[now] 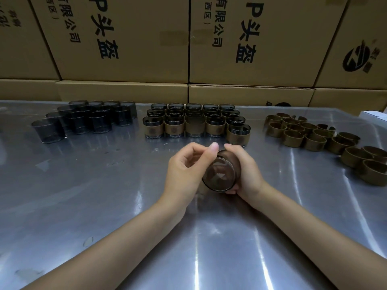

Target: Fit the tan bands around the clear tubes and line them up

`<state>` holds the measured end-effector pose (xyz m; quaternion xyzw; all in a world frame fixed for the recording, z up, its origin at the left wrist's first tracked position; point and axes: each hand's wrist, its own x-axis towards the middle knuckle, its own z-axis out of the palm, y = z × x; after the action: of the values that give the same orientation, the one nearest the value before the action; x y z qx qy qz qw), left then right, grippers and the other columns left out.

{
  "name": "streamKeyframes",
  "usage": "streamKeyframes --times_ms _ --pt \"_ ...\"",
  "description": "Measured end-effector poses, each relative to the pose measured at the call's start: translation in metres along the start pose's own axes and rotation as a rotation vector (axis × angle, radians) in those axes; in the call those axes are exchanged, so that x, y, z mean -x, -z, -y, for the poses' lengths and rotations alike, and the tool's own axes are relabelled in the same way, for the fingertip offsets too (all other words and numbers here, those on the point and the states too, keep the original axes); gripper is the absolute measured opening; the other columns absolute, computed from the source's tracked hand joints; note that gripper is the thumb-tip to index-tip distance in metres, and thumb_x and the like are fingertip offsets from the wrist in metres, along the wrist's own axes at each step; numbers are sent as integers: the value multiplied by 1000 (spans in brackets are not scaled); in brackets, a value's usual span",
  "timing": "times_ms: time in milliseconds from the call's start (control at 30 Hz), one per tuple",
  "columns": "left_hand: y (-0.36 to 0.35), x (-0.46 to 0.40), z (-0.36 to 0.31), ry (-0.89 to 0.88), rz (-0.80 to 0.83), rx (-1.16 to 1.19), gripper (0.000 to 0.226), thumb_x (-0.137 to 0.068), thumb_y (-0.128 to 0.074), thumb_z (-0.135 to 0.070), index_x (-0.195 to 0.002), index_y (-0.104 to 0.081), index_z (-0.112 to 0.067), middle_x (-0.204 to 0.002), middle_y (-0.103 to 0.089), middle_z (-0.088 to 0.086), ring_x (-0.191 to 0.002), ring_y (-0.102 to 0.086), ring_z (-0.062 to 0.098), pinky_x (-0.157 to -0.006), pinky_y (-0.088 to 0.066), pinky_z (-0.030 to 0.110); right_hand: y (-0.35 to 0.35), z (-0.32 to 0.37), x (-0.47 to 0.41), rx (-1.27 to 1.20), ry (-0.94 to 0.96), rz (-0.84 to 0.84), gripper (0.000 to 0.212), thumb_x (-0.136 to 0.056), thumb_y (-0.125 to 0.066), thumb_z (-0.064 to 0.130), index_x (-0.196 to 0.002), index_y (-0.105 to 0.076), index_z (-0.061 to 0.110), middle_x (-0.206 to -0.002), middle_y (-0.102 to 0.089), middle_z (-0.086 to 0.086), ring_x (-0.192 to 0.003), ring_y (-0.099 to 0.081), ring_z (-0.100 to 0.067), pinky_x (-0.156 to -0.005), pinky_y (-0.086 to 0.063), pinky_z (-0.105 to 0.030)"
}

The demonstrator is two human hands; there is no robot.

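Note:
I hold one smoky clear tube (pixel 218 174) tilted toward me over the middle of the steel table (pixel 104 206), its round end facing the camera. My left hand (pixel 186 170) grips its left side with thumb and fingers curled over the top. My right hand (pixel 245 170) wraps the right side and underside. A tan band shows faintly under the tube, mostly hidden by my hands. Bare tubes (pixel 83 120) stand at the far left, banded tubes (pixel 194 122) sit in rows at the far centre, and loose tan bands (pixel 314 135) lie at the right.
Stacked cardboard boxes (pixel 188 49) with printed characters wall off the back of the table. A white box corner (pixel 374 116) pokes in at the far right. The near half of the steel table holds only my forearms.

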<state>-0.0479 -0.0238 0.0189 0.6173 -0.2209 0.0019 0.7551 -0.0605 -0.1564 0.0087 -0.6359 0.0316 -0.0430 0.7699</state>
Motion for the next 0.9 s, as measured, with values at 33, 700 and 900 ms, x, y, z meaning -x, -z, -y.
streamKeyframes --times_ms 33,700,900 --pt "1 0 -1 2 21 -1 17 -83 -68 -32 -69 -69 -22 -87 -74 6 -80 -67 5 -74 -52 15 3 2 -1 -27 -24 35 56 -96 -33 44 -61 -53 4 -44 -42 -7 -28 -27 -13 -35 -20 -11" --pt "4 4 4 -271 208 -381 58 -57 -87 -36 -104 -54 -34 -106 -63 -15 -108 -60 7 -98 -47 37 8 6 -5 -168 -108 12 34 -70 -54 46 -65 -59 13 -67 -50 -8 -61 -33 -23 -64 -4 -38" --pt "0 6 8 -207 56 -261 47 -57 -80 -47 -89 -52 -25 -91 -65 -5 -86 -65 5 -75 -51 21 -7 -3 -1 -17 -31 -158 47 -94 -40 42 -58 -49 14 -46 -41 -4 -34 -35 -15 -40 -22 -15"
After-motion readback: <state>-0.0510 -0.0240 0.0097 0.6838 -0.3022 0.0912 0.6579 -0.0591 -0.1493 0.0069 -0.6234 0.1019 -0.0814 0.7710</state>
